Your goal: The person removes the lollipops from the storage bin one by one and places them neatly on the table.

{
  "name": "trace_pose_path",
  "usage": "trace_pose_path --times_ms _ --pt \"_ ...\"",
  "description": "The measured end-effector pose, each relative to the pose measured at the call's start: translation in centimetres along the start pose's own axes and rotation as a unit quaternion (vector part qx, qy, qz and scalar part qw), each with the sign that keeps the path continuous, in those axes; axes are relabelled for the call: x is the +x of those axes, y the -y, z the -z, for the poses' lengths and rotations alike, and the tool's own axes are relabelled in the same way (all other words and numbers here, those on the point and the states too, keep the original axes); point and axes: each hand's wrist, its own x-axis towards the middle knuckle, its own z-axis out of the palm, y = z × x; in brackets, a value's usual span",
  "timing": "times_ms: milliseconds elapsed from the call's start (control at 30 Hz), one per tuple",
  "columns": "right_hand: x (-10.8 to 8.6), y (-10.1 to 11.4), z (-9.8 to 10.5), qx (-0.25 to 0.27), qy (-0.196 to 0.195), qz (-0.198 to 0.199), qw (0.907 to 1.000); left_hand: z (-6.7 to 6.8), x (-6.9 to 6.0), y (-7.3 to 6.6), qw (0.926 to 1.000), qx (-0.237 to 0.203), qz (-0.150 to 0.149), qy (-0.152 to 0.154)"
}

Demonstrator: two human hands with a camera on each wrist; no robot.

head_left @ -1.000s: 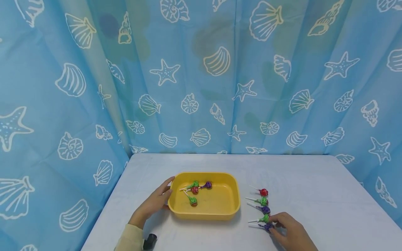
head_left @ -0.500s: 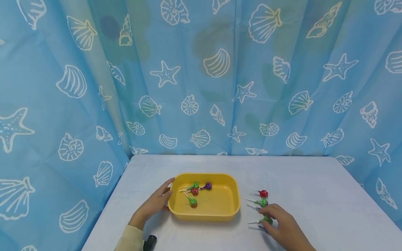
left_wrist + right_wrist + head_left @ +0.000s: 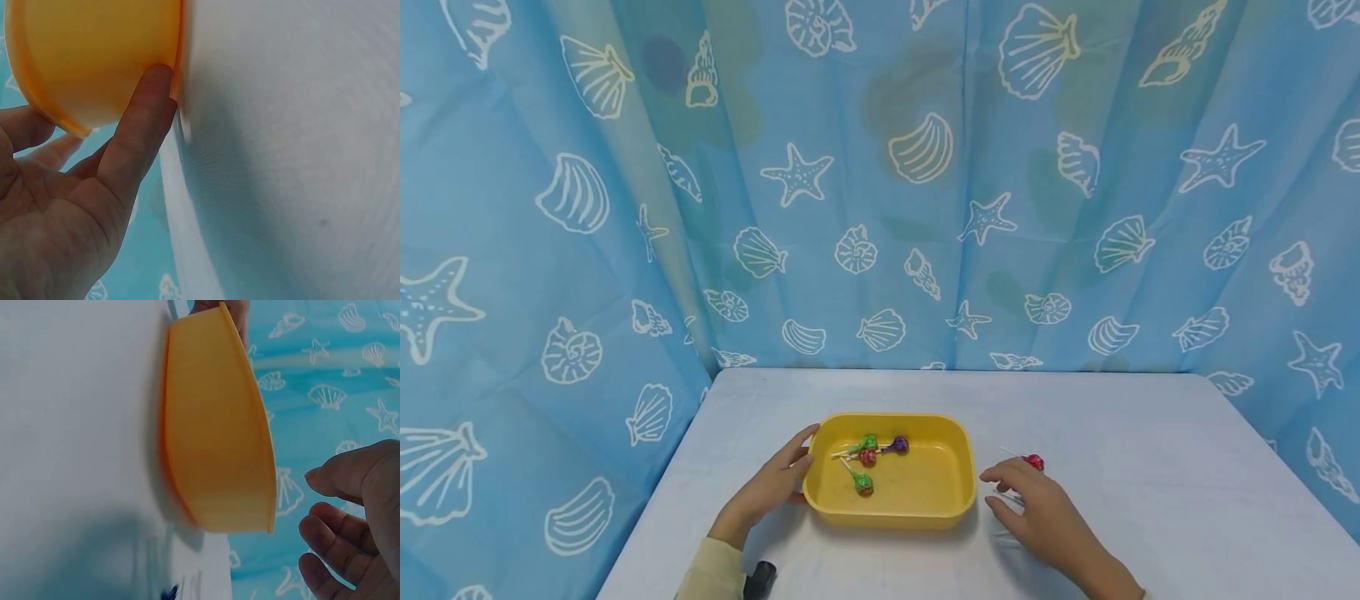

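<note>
A yellow tray (image 3: pixel 917 508) stands on the table. Inside it lie several wrapped lollipops, among them a purple lollipop (image 3: pixel 899 444) and a green lollipop (image 3: pixel 863 483). My left hand (image 3: pixel 771 483) rests against the tray's left end, its fairly straight fingers and thumb touching the outer wall and rim. Just right of the tray hovers my right hand (image 3: pixel 1037 508), fingers apart, nothing between them in the right wrist view. Beneath and behind it is a row of lollipops, mostly hidden; a red lollipop (image 3: pixel 1034 462) shows past the knuckles, and a dark blue-purple wrapper (image 3: pixel 169 592) peeks in below.
A white cloth (image 3: pixel 1135 467) covers the table. Blue curtains (image 3: pixel 880 208) with shell and starfish prints hang behind it and on both sides. A small black object (image 3: pixel 762 577) sits by the left wrist.
My right hand has left the near lollipops at the row's lower end and moved up and left toward the tray, its fingers spreading. The left hand and tray stay put.
</note>
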Motion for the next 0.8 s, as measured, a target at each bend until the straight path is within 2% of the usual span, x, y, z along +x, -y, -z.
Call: trace_pose_path --times_ms 167,367,800 --pt "1.4 0.6 -0.8 0.011 0.011 0.014 0.9998 0.0 0.0 0.1 1.0000 0.003 -0.003 0.001" --pt "2.9 1.4 -1.5 0.016 0.024 0.067 0.9973 0.1 0.0 0.1 1.0000 -0.001 -0.005 0.003" --pt "6.4 2.8 -2.5 0.012 0.096 0.051 0.9940 -0.1 -0.1 -0.4 0.9999 -0.008 0.008 -0.001"
